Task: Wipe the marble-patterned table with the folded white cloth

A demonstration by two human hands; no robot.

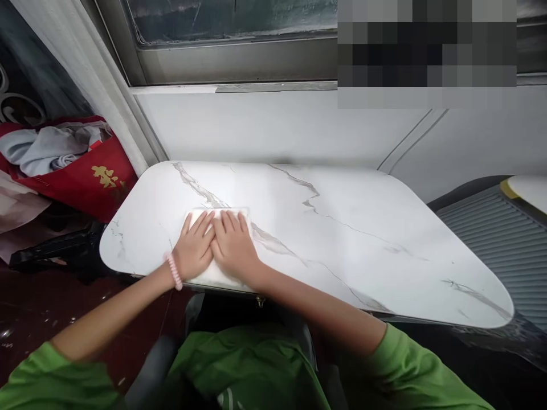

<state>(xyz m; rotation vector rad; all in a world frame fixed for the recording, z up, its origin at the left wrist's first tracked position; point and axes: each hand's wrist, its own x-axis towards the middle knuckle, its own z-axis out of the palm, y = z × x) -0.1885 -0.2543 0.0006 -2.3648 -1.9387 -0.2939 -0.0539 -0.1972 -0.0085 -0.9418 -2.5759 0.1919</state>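
A white folded cloth [217,275] lies on the left part of a white marble-patterned table [342,228], near its front edge. My left hand [194,246], with a pink beaded band at the wrist, rests flat on the cloth's left side, fingers spread. Beside it my right hand [234,245] lies flat on the cloth's right side, fingers slightly apart. The two hands touch at the thumbs and index fingers. Neither hand is wrapped round anything.
At the left stands a red bag [92,182] with grey cloth [51,149] in it. Behind the table are a white wall [256,125] and a window frame [239,64]. A ribbed grey surface [499,239] is at the right.
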